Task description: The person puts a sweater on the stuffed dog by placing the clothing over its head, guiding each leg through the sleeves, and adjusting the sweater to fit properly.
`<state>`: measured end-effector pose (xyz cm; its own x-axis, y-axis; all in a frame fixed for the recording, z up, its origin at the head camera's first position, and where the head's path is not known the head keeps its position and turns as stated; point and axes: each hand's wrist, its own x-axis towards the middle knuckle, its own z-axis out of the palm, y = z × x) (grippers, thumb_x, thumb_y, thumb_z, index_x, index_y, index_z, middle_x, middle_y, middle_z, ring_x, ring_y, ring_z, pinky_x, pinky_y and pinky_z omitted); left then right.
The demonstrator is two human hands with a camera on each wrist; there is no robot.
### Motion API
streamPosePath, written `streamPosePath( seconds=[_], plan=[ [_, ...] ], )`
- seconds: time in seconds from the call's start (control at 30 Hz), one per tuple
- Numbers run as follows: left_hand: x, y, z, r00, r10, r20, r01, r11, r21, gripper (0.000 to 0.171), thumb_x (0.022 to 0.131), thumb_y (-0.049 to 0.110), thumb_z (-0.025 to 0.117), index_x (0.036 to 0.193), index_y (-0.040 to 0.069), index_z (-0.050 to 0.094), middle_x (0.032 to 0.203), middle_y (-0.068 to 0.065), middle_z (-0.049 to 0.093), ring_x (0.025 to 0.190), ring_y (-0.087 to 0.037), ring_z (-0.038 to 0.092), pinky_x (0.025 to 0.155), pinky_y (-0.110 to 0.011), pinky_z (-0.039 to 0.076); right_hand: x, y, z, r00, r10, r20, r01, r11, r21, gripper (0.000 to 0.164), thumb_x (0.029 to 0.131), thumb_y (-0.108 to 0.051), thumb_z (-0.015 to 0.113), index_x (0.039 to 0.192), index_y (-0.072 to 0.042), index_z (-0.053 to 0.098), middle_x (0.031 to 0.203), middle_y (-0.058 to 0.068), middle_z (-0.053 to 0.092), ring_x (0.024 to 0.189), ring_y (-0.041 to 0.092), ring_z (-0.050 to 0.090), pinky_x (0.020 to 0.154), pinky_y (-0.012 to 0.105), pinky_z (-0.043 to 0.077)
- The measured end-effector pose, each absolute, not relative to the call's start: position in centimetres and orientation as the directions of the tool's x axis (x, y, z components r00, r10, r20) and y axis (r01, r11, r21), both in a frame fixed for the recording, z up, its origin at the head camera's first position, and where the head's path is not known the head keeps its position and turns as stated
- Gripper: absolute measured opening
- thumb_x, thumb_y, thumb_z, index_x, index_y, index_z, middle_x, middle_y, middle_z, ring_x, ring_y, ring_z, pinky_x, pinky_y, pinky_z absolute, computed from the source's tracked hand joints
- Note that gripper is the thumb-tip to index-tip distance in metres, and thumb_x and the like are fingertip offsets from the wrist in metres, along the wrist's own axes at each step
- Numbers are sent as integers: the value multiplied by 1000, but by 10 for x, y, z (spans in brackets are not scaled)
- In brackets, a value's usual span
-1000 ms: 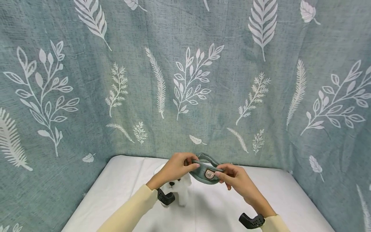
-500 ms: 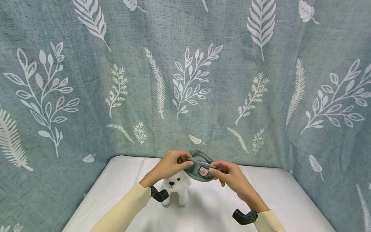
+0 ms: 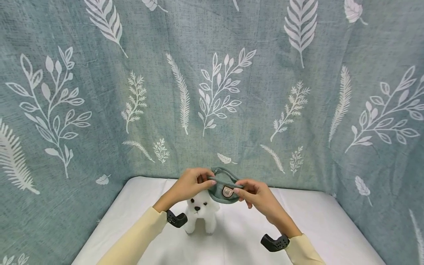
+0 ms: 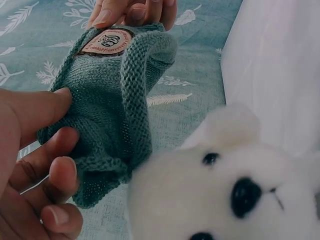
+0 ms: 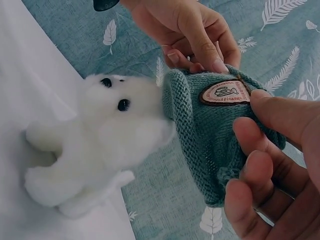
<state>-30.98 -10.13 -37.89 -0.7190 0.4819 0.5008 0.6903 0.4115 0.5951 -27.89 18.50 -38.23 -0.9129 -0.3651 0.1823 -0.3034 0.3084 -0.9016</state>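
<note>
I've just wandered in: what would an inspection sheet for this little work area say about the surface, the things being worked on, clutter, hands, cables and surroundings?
Surface: white surface with rounded back corners.
Job's things: green knitted item with a badge, held up; white toy dog standing on the surface. Whether the two touch is unclear.
Clutter: nothing seen.
Hands: left hand and right hand pinch the knitted item from opposite sides; a black device sits at each wrist.
Cables: nothing seen.
Surroundings: leaf-patterned cloth behind and at both sides.
</note>
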Motion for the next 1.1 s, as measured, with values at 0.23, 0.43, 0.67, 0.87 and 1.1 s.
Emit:
streamPosePath(
  seconds=[0.23, 0.43, 0.67, 0.87, 1.1],
  plan=[
    [-307, -110, -370, -703, 474, 530, 708, 404, 579, 18, 99, 27, 72, 111, 14, 75, 76, 8, 62, 61, -10, 54, 58, -29, 48, -281, 176, -380, -893, -397, 212, -338, 278, -899, 33, 99, -31, 72, 125, -13, 69, 87, 12, 69, 59, 16, 53, 61, 32, 51],
    [-305, -118, -363, -703, 461, 542, 711, 440, 548, 18, 98, 25, 73, 112, 14, 75, 75, 9, 62, 61, -10, 54, 58, -29, 48, -285, 168, -377, -888, -405, 219, -343, 265, -901, 32, 99, -31, 72, 124, -12, 69, 87, 12, 68, 59, 16, 53, 61, 32, 50],
    [-306, -127, -368, -716, 470, 516, 697, 450, 558, 15, 98, 24, 73, 110, 15, 76, 74, 8, 62, 60, -10, 54, 57, -28, 47, -287, 159, -382, -872, -426, 241, -363, 233, -902, 27, 98, -30, 73, 119, -15, 71, 86, 12, 68, 58, 16, 53, 59, 31, 49],
    [-307, -133, -371, -733, 469, 492, 679, 465, 568, 15, 99, 25, 72, 111, 17, 75, 76, 9, 62, 62, -11, 54, 59, -29, 47, -293, 153, -387, -870, -440, 223, -355, 244, -902, 31, 98, -31, 73, 121, -10, 70, 86, 12, 68, 59, 17, 55, 60, 32, 50],
    [-307, -146, -374, -743, 458, 488, 669, 494, 555, 11, 98, 26, 73, 108, 23, 74, 75, 10, 61, 62, -11, 55, 59, -30, 49, -295, 142, -387, -857, -471, 208, -347, 228, -910, 32, 99, -30, 71, 124, -9, 70, 87, 14, 68, 61, 18, 56, 57, 30, 49]
  ],
)
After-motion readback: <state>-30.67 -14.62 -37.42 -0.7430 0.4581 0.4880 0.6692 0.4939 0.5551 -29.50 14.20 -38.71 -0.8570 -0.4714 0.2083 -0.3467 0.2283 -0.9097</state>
